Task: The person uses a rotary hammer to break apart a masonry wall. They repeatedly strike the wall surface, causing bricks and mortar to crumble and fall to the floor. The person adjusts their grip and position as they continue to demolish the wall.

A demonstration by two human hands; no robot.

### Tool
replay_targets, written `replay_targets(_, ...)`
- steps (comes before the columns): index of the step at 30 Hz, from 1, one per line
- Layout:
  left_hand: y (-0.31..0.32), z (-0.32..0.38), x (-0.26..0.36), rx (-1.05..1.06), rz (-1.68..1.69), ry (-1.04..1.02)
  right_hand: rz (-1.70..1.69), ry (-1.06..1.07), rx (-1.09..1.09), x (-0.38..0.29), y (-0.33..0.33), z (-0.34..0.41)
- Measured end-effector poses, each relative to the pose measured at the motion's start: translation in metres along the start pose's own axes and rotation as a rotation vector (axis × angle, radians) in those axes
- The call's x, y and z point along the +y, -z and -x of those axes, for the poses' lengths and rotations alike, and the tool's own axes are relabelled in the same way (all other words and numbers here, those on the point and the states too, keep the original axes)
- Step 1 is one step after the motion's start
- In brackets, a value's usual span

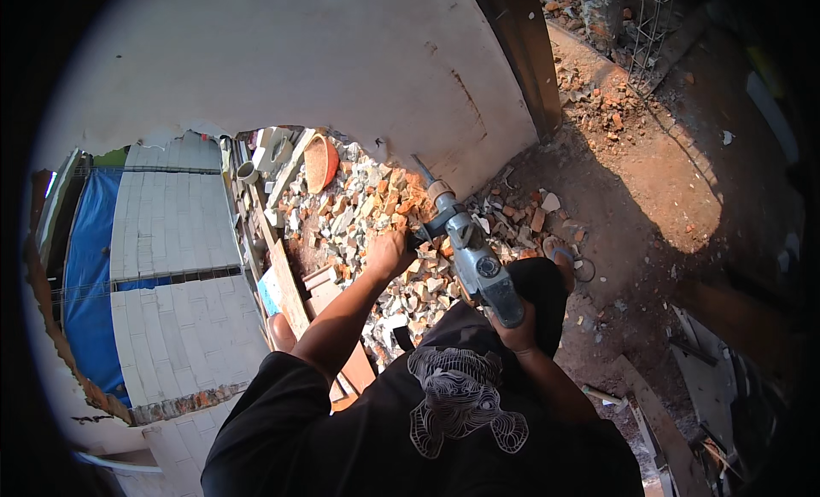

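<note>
A rotary hammer [477, 256] with a grey-blue body points away from me, its bit at the lower edge of a broken plastered wall [307, 61]. My left hand [389, 253] is closed around the side handle near the tool's front. My right hand [516, 327] grips the rear handle beside my raised knee; part of that hand is hidden under the tool. The wall has a large jagged opening to the left of the bit. Broken bricks and mortar [378, 202] lie heaped below the tool and beyond the opening.
An orange-rimmed basin [320, 163] and a small pot [246, 171] rest by the rubble. Wooden boards [288, 282] lie at the left, near pale panels [173, 221] and a blue tarp [93, 272]. A dark door frame [525, 48] edges the wall. Scrap boards [666, 426] lie lower right.
</note>
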State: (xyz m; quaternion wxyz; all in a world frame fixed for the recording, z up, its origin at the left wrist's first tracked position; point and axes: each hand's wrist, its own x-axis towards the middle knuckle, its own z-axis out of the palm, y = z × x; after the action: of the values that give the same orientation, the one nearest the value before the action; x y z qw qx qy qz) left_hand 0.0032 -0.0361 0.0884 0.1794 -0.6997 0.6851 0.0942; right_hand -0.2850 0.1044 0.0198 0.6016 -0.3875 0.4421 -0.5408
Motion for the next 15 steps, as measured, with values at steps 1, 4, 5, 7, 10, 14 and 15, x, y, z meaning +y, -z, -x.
replay_targets(1, -0.002, 0.000, -0.001, 0.001, -0.004, -0.045, -0.002, -0.017, -0.005, -0.001, 0.001, 0.000)
replay_targets(4, -0.005, -0.003, -0.002, 0.035, 0.035, -0.041, 0.011, -0.020, 0.014, -0.002, 0.002, -0.002)
replay_targets(5, -0.005, -0.003, -0.001, 0.044, 0.041, -0.056, 0.022, -0.018, 0.027, -0.002, 0.003, -0.002)
replay_targets(7, -0.003, -0.002, 0.000, 0.053, 0.043, -0.084, -0.023, -0.024, 0.034, -0.002, 0.003, -0.003)
replay_targets(10, 0.003, -0.001, 0.003, 0.077, 0.020, -0.092, -0.036, -0.033, 0.034, -0.001, 0.004, -0.005)
replay_targets(14, 0.010, -0.002, 0.009, 0.026, 0.005, -0.085, -0.015, -0.018, 0.012, 0.000, 0.007, -0.007)
replay_targets(15, 0.011, -0.002, 0.011, -0.007, 0.008, -0.077, -0.012, -0.052, 0.014, 0.000, 0.007, -0.008)
